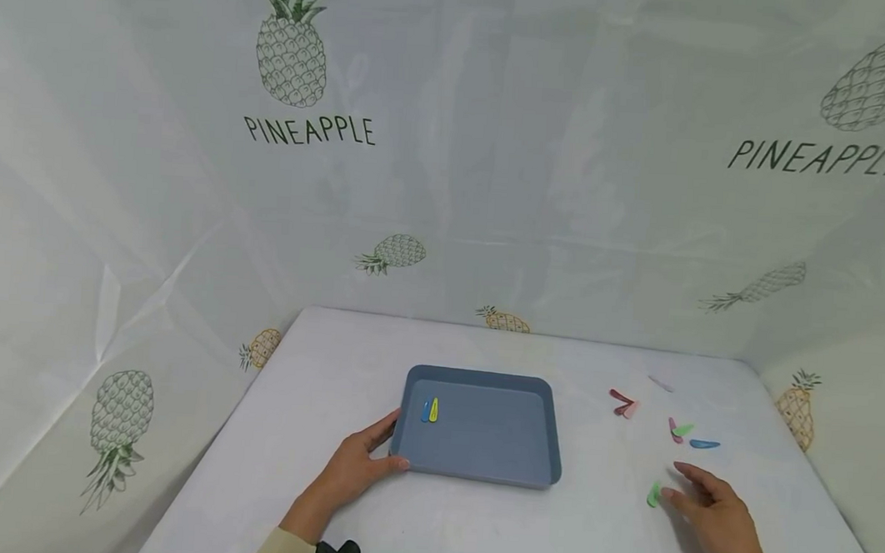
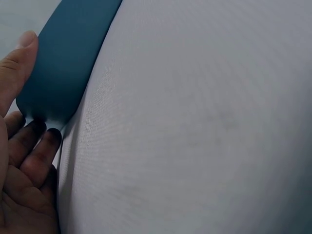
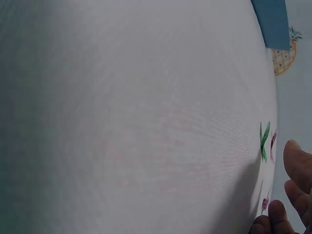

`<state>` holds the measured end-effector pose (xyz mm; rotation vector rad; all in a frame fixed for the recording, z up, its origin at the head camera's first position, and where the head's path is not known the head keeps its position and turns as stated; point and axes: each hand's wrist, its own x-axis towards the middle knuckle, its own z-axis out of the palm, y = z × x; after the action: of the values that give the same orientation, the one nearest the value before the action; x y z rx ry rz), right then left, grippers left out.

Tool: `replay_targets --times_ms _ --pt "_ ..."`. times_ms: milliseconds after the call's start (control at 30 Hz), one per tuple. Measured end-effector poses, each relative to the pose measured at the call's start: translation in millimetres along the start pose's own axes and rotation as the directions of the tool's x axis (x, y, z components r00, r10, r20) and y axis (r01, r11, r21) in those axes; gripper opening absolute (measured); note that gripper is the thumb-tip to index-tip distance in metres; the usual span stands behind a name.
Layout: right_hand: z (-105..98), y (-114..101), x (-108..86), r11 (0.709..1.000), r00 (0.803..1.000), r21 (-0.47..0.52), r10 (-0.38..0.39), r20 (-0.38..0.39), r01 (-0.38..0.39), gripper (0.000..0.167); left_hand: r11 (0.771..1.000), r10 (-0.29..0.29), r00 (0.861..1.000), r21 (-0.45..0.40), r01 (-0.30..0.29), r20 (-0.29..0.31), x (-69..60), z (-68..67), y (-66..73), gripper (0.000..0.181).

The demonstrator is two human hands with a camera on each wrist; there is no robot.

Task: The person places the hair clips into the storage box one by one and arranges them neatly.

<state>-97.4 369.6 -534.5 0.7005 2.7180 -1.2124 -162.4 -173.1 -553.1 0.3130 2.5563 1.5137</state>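
A blue-grey tray (image 1: 494,434) lies on the table, with a blue hair clip (image 1: 425,411) and a yellow hair clip (image 1: 434,410) side by side near its left end. My left hand (image 1: 351,470) holds the tray's near left corner, thumb at the front edge and fingers along the left side. In the left wrist view, fingertips touch the tray (image 2: 70,53) from below. My right hand (image 1: 722,525) is just right of green hair clips (image 1: 653,494), thumb and fingers apart, holding nothing. Those crossed green clips (image 3: 264,142) also appear beyond the fingers in the right wrist view.
Right of the tray lie red and pink hair clips (image 1: 622,403), a pale purple clip (image 1: 660,384), a pink and green group (image 1: 679,431) and a blue clip (image 1: 704,445). A pineapple-printed sheet (image 1: 530,189) hangs behind the white table (image 1: 519,531).
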Motion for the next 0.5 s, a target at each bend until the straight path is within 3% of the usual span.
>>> replay_targets --times_ms 167,400,500 --pt "4.6 3.6 0.9 0.994 0.997 -0.09 -0.061 0.051 0.065 0.08 1.0 0.004 1.0 -0.004 -0.004 0.0 0.0 0.5 -0.9 0.091" --pt "4.4 3.4 -3.1 0.96 0.979 -0.191 -0.197 0.057 0.205 0.077 1.0 0.003 1.0 -0.014 -0.003 0.0 0.5 0.4 -2.4 0.091" --pt "3.9 3.7 -3.0 0.951 0.973 -0.206 -0.225 0.05 0.23 0.077 1.0 0.003 1.0 -0.012 -0.003 -0.003 0.8 0.1 -2.4 0.091"
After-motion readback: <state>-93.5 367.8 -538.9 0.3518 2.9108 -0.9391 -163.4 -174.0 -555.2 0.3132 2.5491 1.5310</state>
